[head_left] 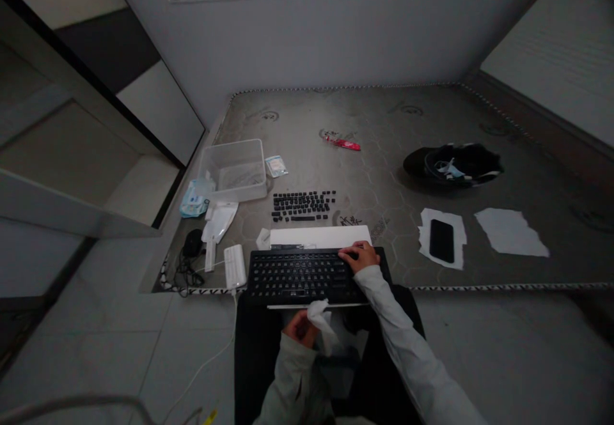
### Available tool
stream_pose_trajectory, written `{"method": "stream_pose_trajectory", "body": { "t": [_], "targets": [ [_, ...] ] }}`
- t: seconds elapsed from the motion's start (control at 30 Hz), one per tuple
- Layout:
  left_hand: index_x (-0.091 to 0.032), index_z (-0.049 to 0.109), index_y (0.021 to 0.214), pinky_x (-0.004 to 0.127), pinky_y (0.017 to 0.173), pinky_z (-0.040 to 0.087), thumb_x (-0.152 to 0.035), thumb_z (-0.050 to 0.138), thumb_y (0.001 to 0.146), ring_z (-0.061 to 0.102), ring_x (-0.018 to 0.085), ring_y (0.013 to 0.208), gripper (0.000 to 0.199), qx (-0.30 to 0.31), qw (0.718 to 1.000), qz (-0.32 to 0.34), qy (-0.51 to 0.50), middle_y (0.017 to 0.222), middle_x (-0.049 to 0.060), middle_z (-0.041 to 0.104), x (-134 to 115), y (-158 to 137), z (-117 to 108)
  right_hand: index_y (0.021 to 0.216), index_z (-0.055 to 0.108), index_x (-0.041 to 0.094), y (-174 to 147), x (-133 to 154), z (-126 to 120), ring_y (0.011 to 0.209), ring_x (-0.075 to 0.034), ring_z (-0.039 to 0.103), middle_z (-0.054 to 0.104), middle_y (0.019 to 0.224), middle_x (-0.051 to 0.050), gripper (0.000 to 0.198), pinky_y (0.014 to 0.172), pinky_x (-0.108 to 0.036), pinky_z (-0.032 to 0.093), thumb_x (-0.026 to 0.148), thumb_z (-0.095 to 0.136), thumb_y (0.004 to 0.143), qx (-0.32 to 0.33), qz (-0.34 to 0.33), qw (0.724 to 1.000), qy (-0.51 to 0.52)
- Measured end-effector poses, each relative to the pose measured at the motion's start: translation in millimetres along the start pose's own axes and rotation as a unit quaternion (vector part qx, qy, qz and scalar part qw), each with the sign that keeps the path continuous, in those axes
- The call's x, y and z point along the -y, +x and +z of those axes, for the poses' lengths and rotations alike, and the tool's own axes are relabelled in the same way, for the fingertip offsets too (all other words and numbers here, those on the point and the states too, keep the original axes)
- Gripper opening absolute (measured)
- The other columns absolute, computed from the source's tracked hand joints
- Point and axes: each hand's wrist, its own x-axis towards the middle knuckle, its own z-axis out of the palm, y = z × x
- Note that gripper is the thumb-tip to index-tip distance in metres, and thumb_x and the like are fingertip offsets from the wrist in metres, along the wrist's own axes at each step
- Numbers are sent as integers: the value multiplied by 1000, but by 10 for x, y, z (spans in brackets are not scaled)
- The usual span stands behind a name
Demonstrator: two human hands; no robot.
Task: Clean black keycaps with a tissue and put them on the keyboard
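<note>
Both arms wear long, loose sleeves of a pale grey-green fabric, softly creased along their length and ending in plain cuffs at the wrists. The left hand [298,329] and the right hand [361,256] are bare, without gloves. Below the sleeves, the lap is clad in dark, near-black clothing.

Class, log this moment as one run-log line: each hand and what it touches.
left hand: holds crumpled white tissue | right hand: rests on black keyboard | loose black keycaps: on grey mattress
</note>
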Motion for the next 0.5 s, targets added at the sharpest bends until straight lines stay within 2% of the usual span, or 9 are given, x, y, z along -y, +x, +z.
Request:
{"method": "stream_pose_trajectory", "body": {
  "t": [0.17, 0.3, 0.5],
  "targets": [
    [-16, 72, 77, 29, 67, 54, -49, 80, 54, 69, 21, 71, 41, -3, 1000, 1, -11, 75, 8, 77, 67, 21, -22, 79, 77, 31, -3, -15, 53, 99, -24, 53, 59, 98, -4, 15, 81, -36, 29, 42, 71, 70, 4, 22, 998, -51],
    [-16, 73, 81, 28, 69, 54, -46, 80, 56, 70, 22, 75, 40, 3, 1000, -1, -7, 80, 8, 78, 106, 29, -24, 80, 77, 29, -4, -24, 68, 98, -23, 54, 60, 99, -5, 18, 79, -34, 28, 43, 71, 71, -8, 24, 998, -52],
    [-15, 74, 79, 27, 70, 55, -49, 80, 53, 70, 21, 73, 43, -36, 999, 18, -19, 76, 8, 78, 105, 19, 2, 79, 77, 29, -13, -51, 91, 97, -23, 54, 60, 98, -4, 22, 77, -33, 27, 48, 68, 71, -23, 13, 999, -43]
  ]
}}
